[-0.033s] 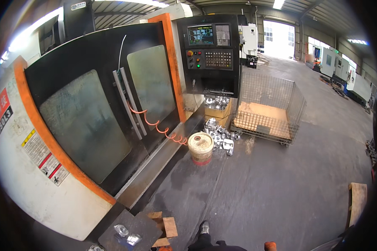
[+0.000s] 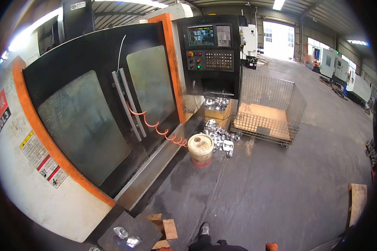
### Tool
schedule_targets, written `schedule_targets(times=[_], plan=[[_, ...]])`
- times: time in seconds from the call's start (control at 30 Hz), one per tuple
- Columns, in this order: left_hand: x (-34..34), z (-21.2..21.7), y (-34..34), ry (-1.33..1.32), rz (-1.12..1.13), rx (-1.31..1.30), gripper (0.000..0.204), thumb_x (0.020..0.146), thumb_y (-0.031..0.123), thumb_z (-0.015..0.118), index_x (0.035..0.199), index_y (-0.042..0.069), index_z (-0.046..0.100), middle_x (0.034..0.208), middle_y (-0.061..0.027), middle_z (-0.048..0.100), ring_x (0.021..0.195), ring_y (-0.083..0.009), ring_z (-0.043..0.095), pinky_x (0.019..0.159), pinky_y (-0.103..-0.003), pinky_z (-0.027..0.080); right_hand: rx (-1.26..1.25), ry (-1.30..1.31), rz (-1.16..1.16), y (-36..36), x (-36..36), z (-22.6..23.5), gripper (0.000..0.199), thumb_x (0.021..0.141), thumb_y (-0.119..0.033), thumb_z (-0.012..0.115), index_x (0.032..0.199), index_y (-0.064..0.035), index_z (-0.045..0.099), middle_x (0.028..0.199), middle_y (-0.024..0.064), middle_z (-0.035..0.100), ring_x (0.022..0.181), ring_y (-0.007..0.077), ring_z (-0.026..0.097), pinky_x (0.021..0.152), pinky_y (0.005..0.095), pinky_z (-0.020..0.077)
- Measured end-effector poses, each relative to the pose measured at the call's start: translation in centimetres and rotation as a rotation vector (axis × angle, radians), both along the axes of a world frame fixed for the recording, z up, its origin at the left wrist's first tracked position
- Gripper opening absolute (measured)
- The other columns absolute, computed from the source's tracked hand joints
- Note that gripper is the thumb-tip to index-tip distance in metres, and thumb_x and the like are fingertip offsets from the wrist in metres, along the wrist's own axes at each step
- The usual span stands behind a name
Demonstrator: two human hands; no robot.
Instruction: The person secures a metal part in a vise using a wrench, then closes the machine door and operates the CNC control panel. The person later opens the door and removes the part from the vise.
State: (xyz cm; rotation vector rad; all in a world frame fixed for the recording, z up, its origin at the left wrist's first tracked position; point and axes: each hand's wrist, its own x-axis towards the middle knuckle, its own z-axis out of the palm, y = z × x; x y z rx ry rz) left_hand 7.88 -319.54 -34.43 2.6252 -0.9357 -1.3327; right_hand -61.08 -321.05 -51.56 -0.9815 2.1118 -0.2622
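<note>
My right hand (image 2: 271,247), in an orange glove, just enters at the lower edge, right of my dark-trousered legs. Its fingers do not show clearly, nor does anything in it. A sliver of orange at the lower edge, left of my legs, appears to be my left hand (image 2: 165,249). It is beside the wooden blocks (image 2: 170,229) and a dark flat surface (image 2: 113,240), where shiny metal parts (image 2: 133,241) lie. In front stands a machine with closed dark sliding doors (image 2: 109,54) and long metal handles (image 2: 128,104). Neither hand touches it.
A control panel (image 2: 209,58) with a lit screen hangs right of the doors. Below it are a metal-part heap (image 2: 222,138), a lidded bucket (image 2: 200,146) and a coiled orange hose (image 2: 158,127). A wire cage cart (image 2: 268,111) stands beyond. A wooden pallet (image 2: 357,203) is at the right.
</note>
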Motion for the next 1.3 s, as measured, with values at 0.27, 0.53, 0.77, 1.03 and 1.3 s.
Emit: schedule_targets(times=[0.27,0.53,0.77,1.03,1.3], plan=[[2.7,-1.0,-16.5,0.074,-0.128,0.054,0.067,0.088,0.05,0.051,0.139,0.007,0.051,0.144,-0.017,0.049,0.135,-0.0329,0.045,0.11,-0.041,0.037,-0.11,0.413,0.192,-0.9,-4.8,4.9,0.034,0.091,-0.029,0.064,0.063,-0.0111,0.054,0.059,0.0005,0.052,0.054,0.0167,0.046,0.048,0.0362,0.0378],[3.0,0.3,-34.2,0.069,0.071,-0.213,0.062,0.084,0.05,0.052,0.123,0.003,0.063,0.126,-0.0229,0.062,0.12,-0.0373,0.057,0.102,-0.042,0.044,-0.098,0.434,-0.295,-12.3,1.6,13.5,0.028,0.09,-0.029,0.064,0.072,-0.0087,0.055,0.068,0.0044,0.054,0.063,0.0199,0.049,0.055,0.0371,0.0396],[3.8,0.5,-34.3,0.091,-0.059,-0.266,0.053,0.089,0.045,0.049,0.122,0.005,0.062,0.129,-0.0188,0.061,0.122,-0.0341,0.057,0.102,-0.042,0.043,-0.148,0.461,-0.358,-17.7,3.2,16.3,0.025,0.089,-0.029,0.063,0.08,-0.0065,0.056,0.076,0.0079,0.056,0.07,0.0226,0.051,0.062,0.0379,0.0412],[26.6,-6.0,-35.0,-0.62,-0.182,-0.658,0.046,0.097,0.033,0.053,0.128,-0.001,0.055,0.128,-0.017,0.059,0.121,-0.0258,0.054,0.103,-0.038,0.043,-0.182,0.416,-0.34,-25.4,6.8,16.1,0.025,0.089,-0.029,0.062,0.089,-0.0041,0.057,0.085,0.0118,0.058,0.079,0.0258,0.054,0.07,0.0388,0.0431],[27.7,42.2,-48.4,-0.939,0.114,-1.72,0.039,0.097,0.014,0.055,0.13,-0.006,0.053,0.133,-0.0234,0.056,0.126,-0.0351,0.052,0.11,-0.041,0.036,-0.143,0.418,-0.352,-29.1,8.4,16.1,0.029,0.088,-0.028,0.062,0.098,-0.0017,0.058,0.094,0.0158,0.061,0.088,0.0289,0.057,0.077,0.0397,0.0449]])
